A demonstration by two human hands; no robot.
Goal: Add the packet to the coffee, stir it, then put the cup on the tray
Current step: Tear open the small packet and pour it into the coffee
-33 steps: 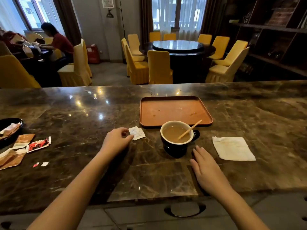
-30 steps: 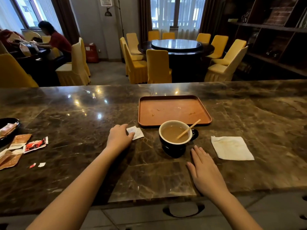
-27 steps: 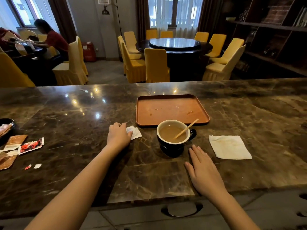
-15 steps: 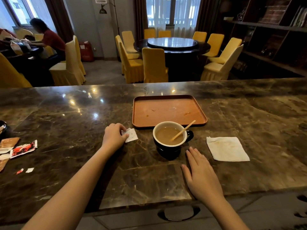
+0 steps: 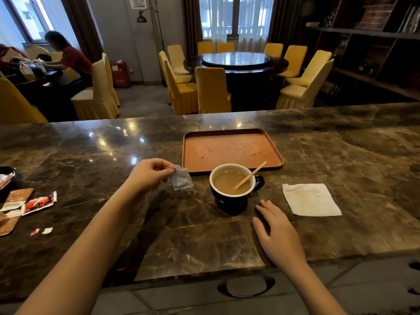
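Our left hand (image 5: 148, 173) pinched the small white packet (image 5: 181, 179) by its upper corner, holding it just left of the cup (image 5: 231, 189). Our right hand (image 5: 278, 235) lay flat and released on the marble counter (image 5: 91, 167), near the cup. The stir stick (image 5: 250, 175) leaned in the coffee; the tray (image 5: 231, 148) sat just beyond.
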